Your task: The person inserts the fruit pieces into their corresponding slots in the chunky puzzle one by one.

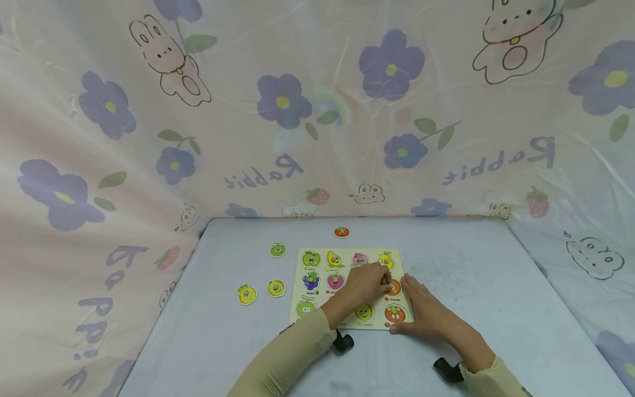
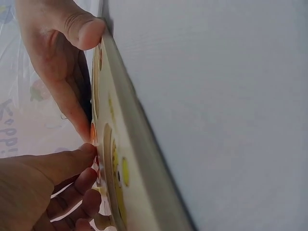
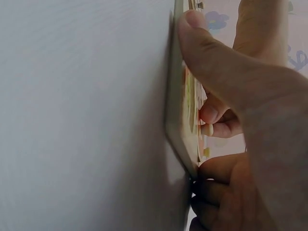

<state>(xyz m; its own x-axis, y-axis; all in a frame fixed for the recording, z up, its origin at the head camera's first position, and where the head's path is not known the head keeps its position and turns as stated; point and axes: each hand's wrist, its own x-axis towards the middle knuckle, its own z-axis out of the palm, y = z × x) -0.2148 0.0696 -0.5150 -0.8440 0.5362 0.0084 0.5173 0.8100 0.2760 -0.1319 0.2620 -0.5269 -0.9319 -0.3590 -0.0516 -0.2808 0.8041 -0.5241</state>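
A cream wooden fruit puzzle board (image 1: 348,325) lies on the table, with knobbed fruit pieces on it. My left hand (image 1: 364,284) reaches over it from the front. Its thumb and forefinger pinch at the knob of the orange piece (image 1: 395,288) near the board's right edge; the hand hides pieces in the middle. The right hand (image 1: 429,309) holds the board's near right corner, thumb at the front edge and fingers along the right side. In the right wrist view a small pale knob (image 3: 207,129) shows beside the left fingertips.
Left of the board lie a green melon piece (image 1: 278,250), a pineapple piece (image 1: 246,295) and a round yellow piece (image 1: 276,288). A red-orange piece (image 1: 341,232) lies behind the board. Patterned cloth (image 1: 327,138) encloses the table's back and sides.
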